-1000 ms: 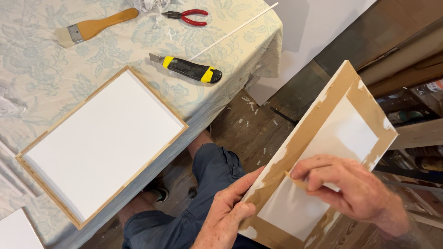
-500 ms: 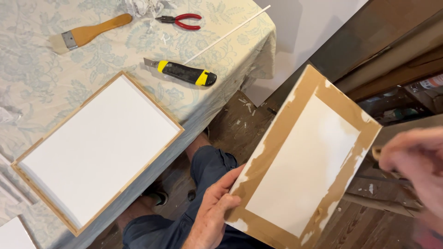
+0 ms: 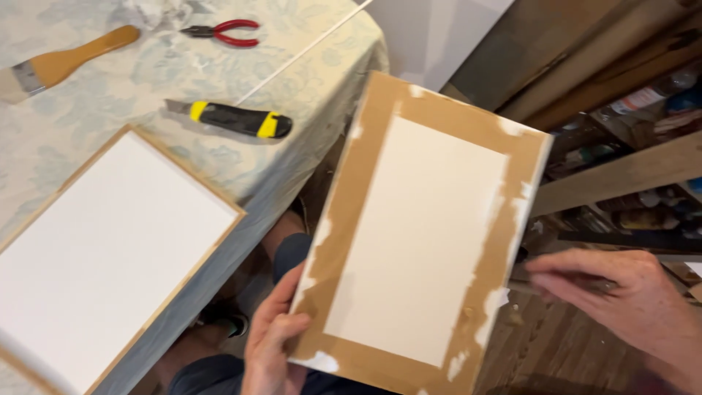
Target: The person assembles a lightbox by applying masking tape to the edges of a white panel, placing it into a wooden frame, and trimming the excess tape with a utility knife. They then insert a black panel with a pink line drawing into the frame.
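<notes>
My left hand (image 3: 270,344) grips the lower left corner of a brown board (image 3: 417,234) that has a large white rectangle on its face and torn white scraps along its brown border. The board is held tilted over my lap, beside the table's edge. My right hand (image 3: 629,300) hovers just off the board's right edge with its fingers stretched toward it and close together. Whether something thin sits between the fingers is unclear. It does not touch the board.
A table with a pale patterned cloth (image 3: 314,95) carries a wood-framed white panel (image 3: 102,256), a yellow and black utility knife (image 3: 234,118), red-handled pliers (image 3: 227,31), a wooden-handled brush (image 3: 66,62) and a thin white rod (image 3: 300,51). Cluttered wooden shelves (image 3: 621,175) stand at the right.
My right hand has come off the board's face and swung out to the right, and now sits beside the board's right edge. The board has turned more upright in my left hand.
</notes>
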